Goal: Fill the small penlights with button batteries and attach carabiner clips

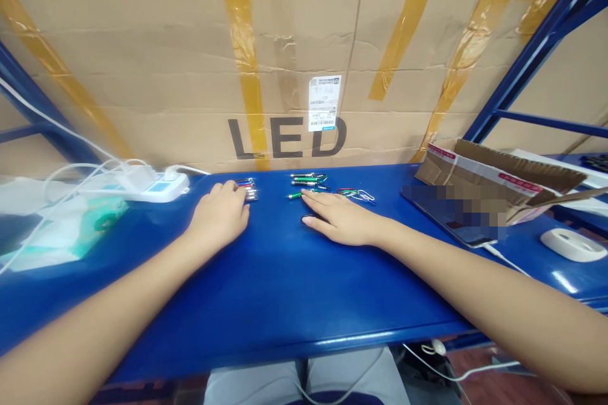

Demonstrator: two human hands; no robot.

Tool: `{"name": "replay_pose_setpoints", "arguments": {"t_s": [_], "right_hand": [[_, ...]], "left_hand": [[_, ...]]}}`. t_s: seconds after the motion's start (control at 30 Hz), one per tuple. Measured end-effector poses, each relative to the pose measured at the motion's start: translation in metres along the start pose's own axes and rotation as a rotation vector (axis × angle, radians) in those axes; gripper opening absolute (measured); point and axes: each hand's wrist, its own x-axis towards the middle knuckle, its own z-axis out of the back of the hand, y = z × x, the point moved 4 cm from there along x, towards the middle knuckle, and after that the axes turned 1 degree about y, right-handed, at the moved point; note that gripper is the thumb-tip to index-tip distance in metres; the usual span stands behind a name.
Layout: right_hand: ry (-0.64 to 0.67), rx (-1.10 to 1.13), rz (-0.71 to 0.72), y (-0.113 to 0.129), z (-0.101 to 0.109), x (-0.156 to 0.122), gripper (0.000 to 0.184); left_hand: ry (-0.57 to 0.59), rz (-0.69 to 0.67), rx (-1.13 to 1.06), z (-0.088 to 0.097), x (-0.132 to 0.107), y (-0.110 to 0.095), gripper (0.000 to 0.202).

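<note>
My left hand (219, 215) rests on the blue tabletop with its fingers bent over one side of a group of slim, pen-like metal tubes (247, 190), some silver, others with red and blue on them. Its fingertips are partly hidden, so what they grip cannot be made out. To the right, my right hand (339, 218) lies nearly flat, fingers stretched out and thumb apart. Its fingertips touch or cover part of a green tube (295, 195). Just beyond lie more slim tubes, one a black tube (304, 183), with small clips. A silver carabiner clip (365, 196) sits behind this hand.
A large taped cardboard box (190, 76) stands behind the blue table (266, 291). At left are a white power strip (164, 186) with cables and a green-white packet (71, 228). At right are an open carton (475, 168), a plugged-in tablet (446, 218) and a white mouse-shaped object (572, 245).
</note>
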Motion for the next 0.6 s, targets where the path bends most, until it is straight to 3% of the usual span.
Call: {"name": "replay_pose_setpoints", "arguments": {"t_s": [0.13,0.3,0.43,0.53,0.6], "right_hand": [[0.007,0.026,-0.114,-0.010,-0.005,0.003,0.086],[-0.062,-0.002,-0.087,-0.010,-0.001,0.004,0.076],[-0.198,-0.009,0.012,-0.001,0.009,-0.001,0.054],[-0.224,-0.025,0.110,0.006,0.015,-0.005,0.033],[-0.226,-0.068,0.085,0.004,0.019,-0.006,0.029]], "left_hand": [[0.003,0.004,-0.029,-0.006,0.006,0.008,0.031],[0.002,-0.007,-0.067,-0.006,0.008,0.011,0.028],[-0.031,0.001,-0.058,-0.004,0.008,0.011,0.032],[-0.022,0.004,-0.057,-0.007,0.009,0.013,0.032],[-0.008,0.004,-0.064,-0.010,0.010,0.014,0.032]]}}
